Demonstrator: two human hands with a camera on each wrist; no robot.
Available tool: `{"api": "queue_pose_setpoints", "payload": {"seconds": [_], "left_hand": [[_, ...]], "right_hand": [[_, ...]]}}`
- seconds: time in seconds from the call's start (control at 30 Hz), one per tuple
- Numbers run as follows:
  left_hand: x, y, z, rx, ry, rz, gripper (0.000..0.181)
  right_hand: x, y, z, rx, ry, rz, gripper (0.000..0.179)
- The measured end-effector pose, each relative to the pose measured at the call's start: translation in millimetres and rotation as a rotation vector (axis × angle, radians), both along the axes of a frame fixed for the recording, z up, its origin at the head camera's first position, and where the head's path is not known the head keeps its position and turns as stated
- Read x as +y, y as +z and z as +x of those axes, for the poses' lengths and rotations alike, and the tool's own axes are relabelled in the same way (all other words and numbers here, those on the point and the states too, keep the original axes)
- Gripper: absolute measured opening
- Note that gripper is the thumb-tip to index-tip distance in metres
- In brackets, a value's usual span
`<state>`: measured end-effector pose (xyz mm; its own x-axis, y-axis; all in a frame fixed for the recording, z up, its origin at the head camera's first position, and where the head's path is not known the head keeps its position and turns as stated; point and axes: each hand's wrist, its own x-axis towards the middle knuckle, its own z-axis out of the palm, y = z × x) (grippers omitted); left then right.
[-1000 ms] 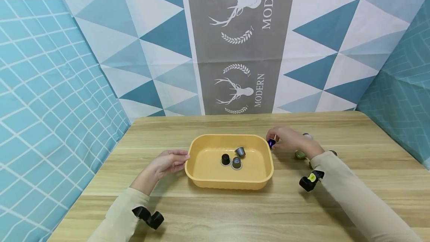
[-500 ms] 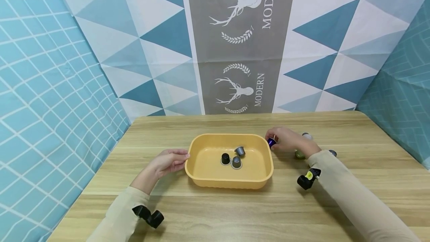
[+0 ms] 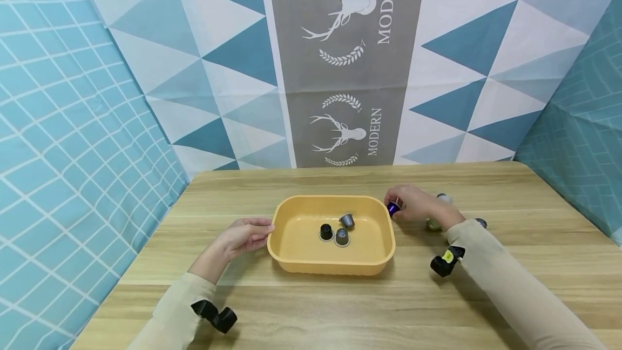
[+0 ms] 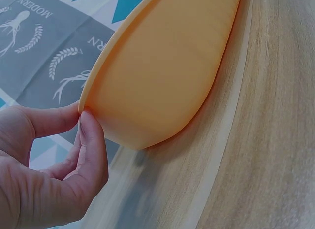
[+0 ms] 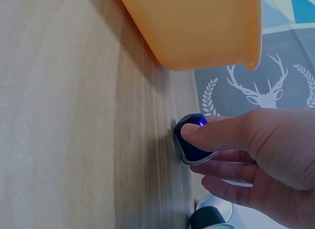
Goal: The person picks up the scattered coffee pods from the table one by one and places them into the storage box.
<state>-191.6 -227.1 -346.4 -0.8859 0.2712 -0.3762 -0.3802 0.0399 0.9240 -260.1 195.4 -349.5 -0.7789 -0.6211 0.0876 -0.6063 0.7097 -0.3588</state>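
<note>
"What's nearest to us?"

"Two cream sleeves (image 3: pixel 170 307), reaching in over the wood-grain table (image 3: pixel 311 317). Each has a black camera (image 3: pixel 214 315) at the wrist."

"And past those?"

"A yellow-orange plastic basin (image 3: pixel 331 267), set on the table. The left hand (image 3: pixel 245 237) is at its left end, thumb and fingertips pinching the rim, parted only by its thickness."

"Anything inside?"

"Three coffee capsules. A dark grey capsule (image 3: pixel 342 235) and a black capsule (image 3: pixel 326 230) stand on their rims just beside each other; a silver-grey capsule (image 3: pixel 347 220) leans over behind them."

"What about the right side?"

"A green capsule (image 3: pixel 433 224) shows partly beneath the right wrist, and a dark capsule (image 3: pixel 481 222) sits beside that sleeve. Slightly farther, just outside the basin's far right corner, the right hand (image 3: pixel 410 202) has a blue capsule (image 5: pixel 193 151) between thumb and fingers, spread only as wide as the capsule. I can't tell whether it touches the table. A pale capsule (image 3: pixel 444 198) lies beyond the wrist."

"And the back?"

"A backdrop (image 3: pixel 335 80) of blue and white triangles around a grey band printed with stag heads."
</note>
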Motion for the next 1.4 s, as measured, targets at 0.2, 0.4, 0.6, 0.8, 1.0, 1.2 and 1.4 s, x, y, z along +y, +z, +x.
{"api": "queue_pose_setpoints", "payload": {"seconds": [0.2,0.4,0.6,0.8,1.0,1.2,1.4], "left_hand": [[-0.1,0.1,0.8,0.002,0.002,0.008,0.025],[0.4,0.1,1.6,0.002,-0.002,0.008,0.027],[0.6,0.2,1.1,0.004,-0.003,0.007,0.022],[0.7,1.7,1.0,0.011,0.000,0.002,0.016],[1.2,0.5,0.4,0.015,-0.001,0.002,0.018],[0.3,0.4,0.8,0.013,-0.003,0.006,0.023],[1.7,0.0,0.8,0.008,-0.009,0.001,0.023]], "right_hand": [[-3,-0.7,0.4,0.007,0.012,-0.006,0.022],[-3,2.0,1.0,-0.007,0.028,-0.011,0.022],[0,8.0,2.5,-0.006,0.021,-0.023,0.022],[1,16.6,4.1,0.026,0.047,-0.027,0.022],[0,27.1,7.0,0.015,0.048,-0.015,0.020],[0,39.0,13.4,-0.018,0.061,0.002,0.018],[-3,46.4,18.6,-0.045,0.071,0.000,0.018]]}}
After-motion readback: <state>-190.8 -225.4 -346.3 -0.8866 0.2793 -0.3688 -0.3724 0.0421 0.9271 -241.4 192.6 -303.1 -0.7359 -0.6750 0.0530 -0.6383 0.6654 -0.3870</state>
